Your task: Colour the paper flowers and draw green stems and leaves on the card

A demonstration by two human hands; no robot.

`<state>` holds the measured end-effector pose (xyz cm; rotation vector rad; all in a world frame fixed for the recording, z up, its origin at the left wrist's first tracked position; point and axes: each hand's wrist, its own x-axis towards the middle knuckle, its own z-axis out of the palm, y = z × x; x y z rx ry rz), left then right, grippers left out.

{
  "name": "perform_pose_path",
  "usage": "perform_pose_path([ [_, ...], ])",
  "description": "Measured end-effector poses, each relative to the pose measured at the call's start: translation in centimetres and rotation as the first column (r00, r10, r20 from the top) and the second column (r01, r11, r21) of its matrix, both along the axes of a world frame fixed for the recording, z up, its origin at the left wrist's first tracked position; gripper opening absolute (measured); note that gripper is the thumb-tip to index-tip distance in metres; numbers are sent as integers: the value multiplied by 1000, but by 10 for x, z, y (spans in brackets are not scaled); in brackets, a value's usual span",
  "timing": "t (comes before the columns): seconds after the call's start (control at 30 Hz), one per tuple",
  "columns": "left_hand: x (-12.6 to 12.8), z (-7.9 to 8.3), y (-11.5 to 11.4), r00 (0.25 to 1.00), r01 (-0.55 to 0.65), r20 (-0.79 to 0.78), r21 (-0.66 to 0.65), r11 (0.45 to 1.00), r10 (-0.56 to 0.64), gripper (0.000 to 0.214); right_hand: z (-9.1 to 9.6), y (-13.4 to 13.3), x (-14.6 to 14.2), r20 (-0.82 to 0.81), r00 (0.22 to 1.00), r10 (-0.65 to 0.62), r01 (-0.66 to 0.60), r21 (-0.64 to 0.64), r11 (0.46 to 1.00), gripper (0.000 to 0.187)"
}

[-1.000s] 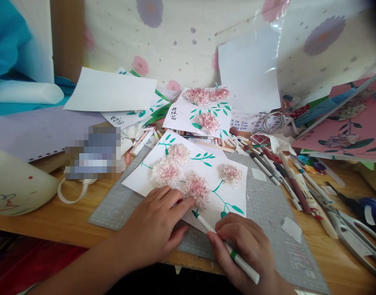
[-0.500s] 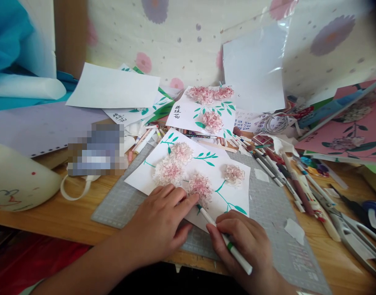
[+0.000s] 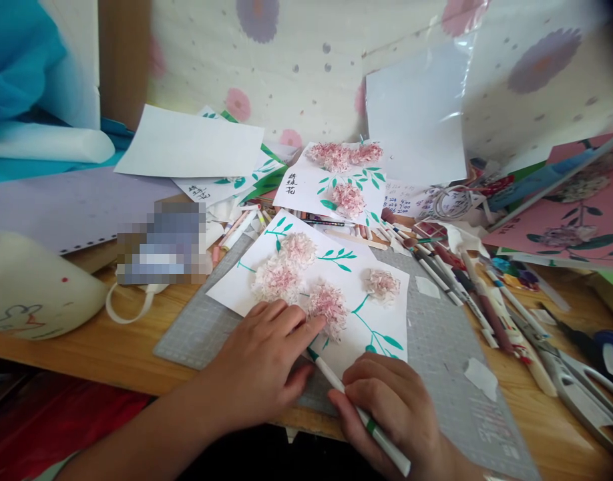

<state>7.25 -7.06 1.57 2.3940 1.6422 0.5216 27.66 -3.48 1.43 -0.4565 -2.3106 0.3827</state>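
Observation:
A white sheet with pink-white crinkled flowers and painted green stems and leaves lies tilted on a grey cutting mat. My left hand rests on its lower edge, fingers stretched out, the index fingertip against the lower middle flower. In my right hand is a white marker with a green band, held in a pinch. Its green tip points up and left, at the sheet's lower edge beside my left index finger. Just under that flower shows a short green stroke.
Behind stands a similar finished-looking flower card. Pens and markers crowd the right side, near large scissors and paper scraps. A pale rounded object and a blurred-out item are at left.
My right hand has shifted slightly left and down, carrying the marker tip away from the flower's base. A green stroke now shows there. My left hand keeps its place on the sheet.

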Motion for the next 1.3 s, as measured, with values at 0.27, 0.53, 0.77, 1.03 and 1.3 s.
perform_pose_path([
  [0.27,0,-3,0,1000,-2,17,4,1000,2,55,2,0,1,-8,1000,25,-25,-8,1000,18],
  [0.53,0,-1,0,1000,3,17,-20,1000,-2,53,-1,0,1,-52,999,10,-11,-25,1000,17],
  [0.77,0,-2,0,1000,7,10,-33,999,-6,59,-3,-1,2,-75,996,-44,40,-52,998,18],
  [1.03,1,0,-1,1000,3,7,-39,999,-3,58,0,-1,2,-39,998,56,-57,-48,997,18],
  [1.3,-1,-1,0,1000,11,10,-30,999,-11,58,-2,-1,3,-11,998,55,-55,-73,996,20],
])
